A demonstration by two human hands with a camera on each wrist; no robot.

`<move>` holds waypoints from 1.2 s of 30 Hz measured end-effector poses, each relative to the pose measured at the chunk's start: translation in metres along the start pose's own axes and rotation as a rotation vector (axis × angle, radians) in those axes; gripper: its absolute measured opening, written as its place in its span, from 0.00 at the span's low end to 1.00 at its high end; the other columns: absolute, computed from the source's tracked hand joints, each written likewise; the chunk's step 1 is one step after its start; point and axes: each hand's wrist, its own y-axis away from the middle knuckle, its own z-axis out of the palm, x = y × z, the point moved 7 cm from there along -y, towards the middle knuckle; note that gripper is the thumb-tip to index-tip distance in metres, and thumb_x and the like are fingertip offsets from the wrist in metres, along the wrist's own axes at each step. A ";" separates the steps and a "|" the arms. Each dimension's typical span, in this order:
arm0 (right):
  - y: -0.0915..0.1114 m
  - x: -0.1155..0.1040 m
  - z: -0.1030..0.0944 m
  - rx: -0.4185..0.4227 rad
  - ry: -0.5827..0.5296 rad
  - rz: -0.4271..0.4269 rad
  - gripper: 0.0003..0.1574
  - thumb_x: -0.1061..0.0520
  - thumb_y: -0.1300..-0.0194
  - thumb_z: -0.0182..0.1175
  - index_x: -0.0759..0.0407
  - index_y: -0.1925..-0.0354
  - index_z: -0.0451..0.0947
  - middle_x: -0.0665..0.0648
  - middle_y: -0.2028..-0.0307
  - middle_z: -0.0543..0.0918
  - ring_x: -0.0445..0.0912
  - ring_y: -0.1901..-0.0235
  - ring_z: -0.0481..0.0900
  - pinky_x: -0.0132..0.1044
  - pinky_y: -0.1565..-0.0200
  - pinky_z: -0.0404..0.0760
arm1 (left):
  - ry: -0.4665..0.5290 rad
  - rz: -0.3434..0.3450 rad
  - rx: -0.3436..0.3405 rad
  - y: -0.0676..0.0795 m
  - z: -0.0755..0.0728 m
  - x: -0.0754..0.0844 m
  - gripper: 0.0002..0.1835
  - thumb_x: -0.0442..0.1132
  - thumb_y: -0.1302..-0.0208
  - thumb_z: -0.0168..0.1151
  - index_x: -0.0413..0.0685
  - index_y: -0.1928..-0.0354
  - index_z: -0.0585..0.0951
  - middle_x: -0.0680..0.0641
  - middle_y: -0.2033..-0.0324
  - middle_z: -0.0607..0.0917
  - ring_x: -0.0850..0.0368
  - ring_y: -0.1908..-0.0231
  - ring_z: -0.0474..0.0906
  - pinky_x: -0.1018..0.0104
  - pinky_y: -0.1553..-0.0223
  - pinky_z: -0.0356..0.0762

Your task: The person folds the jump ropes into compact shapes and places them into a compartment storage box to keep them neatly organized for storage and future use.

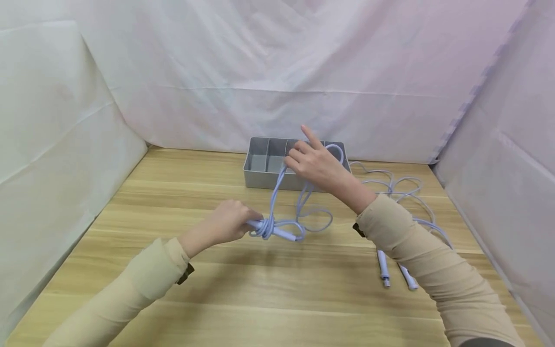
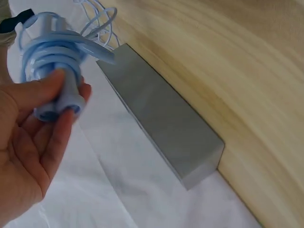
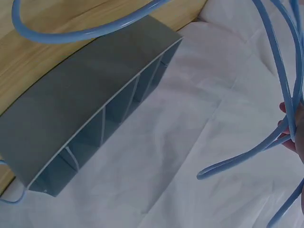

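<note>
My left hand grips the two light-blue handles of a jump rope over the table. Several turns of its cord are wrapped round the handles. The left wrist view shows the handle ends between thumb and fingers. Up and to the right, my right hand holds the cord in a bent bunch, its index finger pointing up. From that hand, loops of cord hang down. Only the edge of the right hand shows in its wrist view.
Behind the hands stands a grey divided box with several compartments, against the white cloth. At the right, a second light-blue jump rope lies loose on the wooden table, its handles partly behind my right sleeve.
</note>
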 end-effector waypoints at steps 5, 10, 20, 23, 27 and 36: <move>0.017 -0.001 0.022 -0.006 -0.022 0.017 0.06 0.70 0.43 0.57 0.61 0.70 0.76 0.55 0.70 0.82 0.50 0.63 0.78 0.51 0.36 0.54 | 0.199 0.056 0.019 0.004 0.000 0.000 0.05 0.35 0.51 0.67 0.50 0.70 0.83 0.56 0.77 0.84 0.69 0.83 0.66 0.77 0.83 0.64; 0.027 -0.006 0.039 -0.020 -0.057 0.032 0.04 0.68 0.44 0.59 0.60 0.69 0.76 0.55 0.70 0.83 0.49 0.64 0.78 0.51 0.37 0.56 | 0.382 0.047 0.049 0.007 -0.002 -0.001 0.09 0.33 0.50 0.67 0.45 0.64 0.84 0.52 0.73 0.85 0.71 0.81 0.71 0.79 0.80 0.71; 0.028 -0.035 0.070 -0.264 -0.360 0.222 0.11 0.62 0.46 0.61 0.59 0.61 0.77 0.55 0.65 0.84 0.49 0.59 0.79 0.54 0.35 0.50 | 0.942 -0.152 0.192 0.009 -0.011 -0.015 0.17 0.23 0.47 0.59 0.25 0.53 0.75 0.34 0.65 0.83 0.62 0.71 0.80 0.62 0.69 0.81; 0.027 -0.046 0.073 -0.288 -0.505 0.317 0.11 0.59 0.47 0.63 0.58 0.63 0.78 0.53 0.68 0.84 0.48 0.61 0.80 0.54 0.37 0.54 | 1.066 -0.216 0.291 0.012 -0.016 -0.024 0.18 0.20 0.46 0.56 0.22 0.51 0.72 0.30 0.61 0.80 0.63 0.66 0.81 0.61 0.63 0.80; 0.022 -0.056 0.069 -0.220 -0.695 0.396 0.04 0.62 0.45 0.63 0.59 0.71 0.76 0.52 0.75 0.82 0.46 0.70 0.80 0.47 0.46 0.70 | 1.099 -0.248 0.441 0.015 -0.026 -0.036 0.19 0.18 0.47 0.55 0.21 0.50 0.71 0.43 0.60 0.84 0.64 0.65 0.81 0.67 0.62 0.80; 0.030 -0.067 0.073 -0.351 -0.852 0.568 0.03 0.64 0.38 0.53 0.58 0.66 0.72 0.50 0.72 0.79 0.40 0.78 0.72 0.28 0.78 0.70 | 1.048 -0.361 0.754 0.030 -0.041 -0.062 0.18 0.17 0.47 0.54 0.20 0.52 0.71 0.63 0.67 0.84 0.67 0.69 0.81 0.74 0.66 0.79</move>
